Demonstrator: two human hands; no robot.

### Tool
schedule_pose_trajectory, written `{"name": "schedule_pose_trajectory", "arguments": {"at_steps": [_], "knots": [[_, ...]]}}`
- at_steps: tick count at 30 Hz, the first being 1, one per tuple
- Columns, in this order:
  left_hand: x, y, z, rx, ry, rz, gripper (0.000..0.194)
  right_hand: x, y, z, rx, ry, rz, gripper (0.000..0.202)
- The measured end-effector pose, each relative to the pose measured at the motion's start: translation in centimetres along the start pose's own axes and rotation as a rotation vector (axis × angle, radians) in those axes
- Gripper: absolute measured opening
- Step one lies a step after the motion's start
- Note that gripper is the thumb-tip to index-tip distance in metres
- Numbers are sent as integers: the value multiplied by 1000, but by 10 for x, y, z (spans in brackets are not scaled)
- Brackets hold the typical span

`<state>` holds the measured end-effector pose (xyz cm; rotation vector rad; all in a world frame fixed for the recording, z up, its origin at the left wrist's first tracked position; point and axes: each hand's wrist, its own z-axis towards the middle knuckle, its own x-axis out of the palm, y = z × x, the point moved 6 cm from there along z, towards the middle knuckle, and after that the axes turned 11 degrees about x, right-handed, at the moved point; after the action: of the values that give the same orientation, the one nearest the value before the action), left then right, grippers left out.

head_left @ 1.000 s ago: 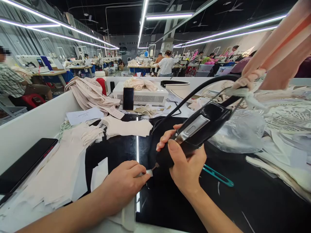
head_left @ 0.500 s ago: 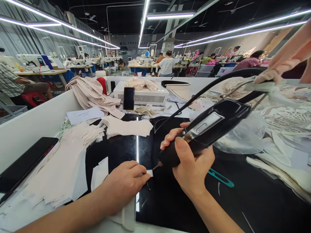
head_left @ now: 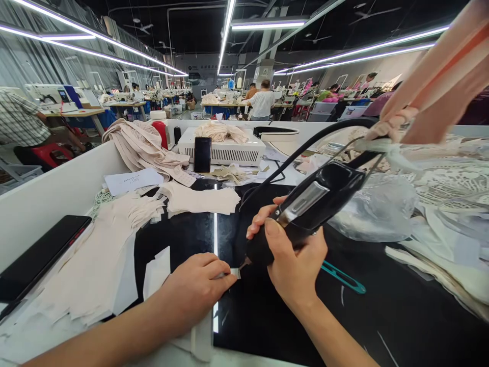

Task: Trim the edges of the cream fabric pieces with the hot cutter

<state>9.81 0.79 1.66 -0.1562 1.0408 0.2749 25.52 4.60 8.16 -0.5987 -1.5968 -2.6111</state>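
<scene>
In the head view, my right hand (head_left: 296,260) is closed around a black corded hand tool (head_left: 305,204) with a silver side lever and a thin metal tip. The tip points down-left and meets the edge of a small white piece (head_left: 236,273). My left hand (head_left: 198,288) lies closed on the black glossy board (head_left: 263,316), thumb and forefinger pinching that small piece. The left palm hides what lies under it. Strips of pale pink cloth (head_left: 431,102) are tied around the tool's cable (head_left: 324,132) at upper right.
Cut cream fabric pieces (head_left: 91,255) pile up on the left beside a black phone-like device (head_left: 42,255). A small phone (head_left: 202,154) leans on a white vented box (head_left: 225,148). A teal tool (head_left: 344,278), a clear plastic bag (head_left: 376,209) and lace pieces (head_left: 451,188) lie right.
The tool has shifted left and tipped more upright in my right hand, its cable and the cloth strips swinging left with it. My left hand has stayed in place.
</scene>
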Motion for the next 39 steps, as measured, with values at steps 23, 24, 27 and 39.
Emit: {"name": "schedule_pose_trajectory", "arguments": {"at_steps": [23, 24, 27, 39], "knots": [[-2, 0, 0, 5, -38, -37, 27, -5, 3, -9, 41, 19, 48, 35], [-2, 0, 1, 5, -37, -40, 27, -5, 3, -10, 38, 29, 47, 34], [-3, 0, 1, 10, -40, -42, 27, -3, 3, -13, 23, 33, 27, 30], [2, 1, -2, -8, -17, -75, 25, -4, 3, -3, 17, 1, 31, 35]]}}
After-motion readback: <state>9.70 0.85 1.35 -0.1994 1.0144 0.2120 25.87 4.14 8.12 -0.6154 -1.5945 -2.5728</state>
